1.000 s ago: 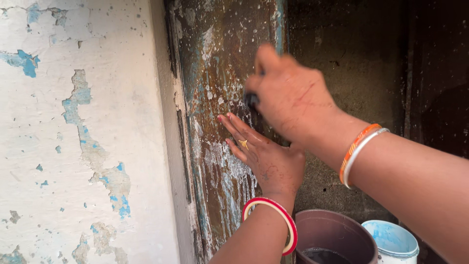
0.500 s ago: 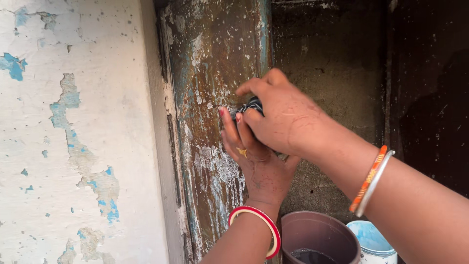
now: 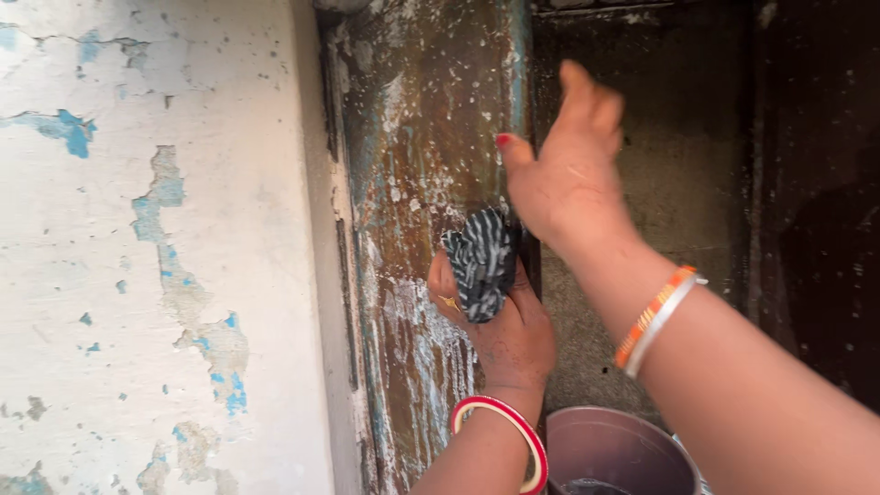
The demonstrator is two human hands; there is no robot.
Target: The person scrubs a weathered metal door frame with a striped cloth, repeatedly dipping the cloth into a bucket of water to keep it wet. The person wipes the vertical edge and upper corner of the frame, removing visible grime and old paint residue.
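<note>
My left hand (image 3: 502,323) holds a dark striped wad of cloth (image 3: 481,259) pressed against a wet, soapy wooden door frame (image 3: 417,165) with worn brown and blue paint. A red and white bangle sits on that wrist. My right hand (image 3: 561,174) is just above and to the right of the cloth, fingers spread, thumb with red nail polish near the frame's edge, holding nothing. Orange and white bangles circle the right wrist.
A peeling white wall with blue patches (image 3: 156,257) fills the left. A purple bucket (image 3: 619,449) stands below my arms, with liquid inside. Behind the frame lies a dark recess (image 3: 788,183).
The cloth passed from my right hand to my left hand. My right hand let go, opened and lifted up. My left hand closed around the cloth.
</note>
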